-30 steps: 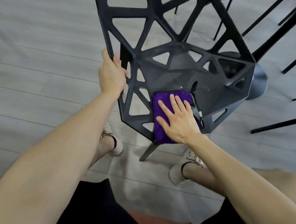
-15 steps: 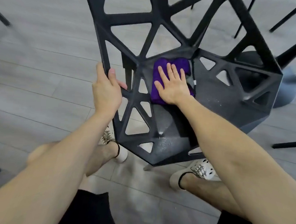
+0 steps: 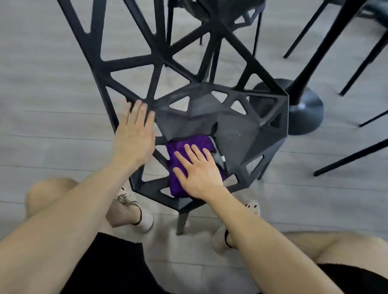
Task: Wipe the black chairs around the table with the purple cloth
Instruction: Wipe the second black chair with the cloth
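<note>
Head view, straight down onto the black chair — an open lattice of triangular cut-outs, matte and dark, with pale specks on the right half of the seat. The purple cloth sits folded on the front left of that seat, deep violet and fuzzy, with a grey edge peeking out on its right side.

The right hand lies flat on top of it, palm down, fingers straight and slightly fanned, pointing toward the backrest. No closed grip here, just a press from above, with the forearm coming in from lower right.

The left hand lies over the chair's left side where backrest meets seat, fingers extended and together. It's a bit blurred, but the fingers are not curled round the bar — that grip is wide open and has hold of nothing.

Behind stands a second chair of the same pattern, and a round pedestal base rests on the grey plank floor. Two pale shoes show below the seat's front edge.
</note>
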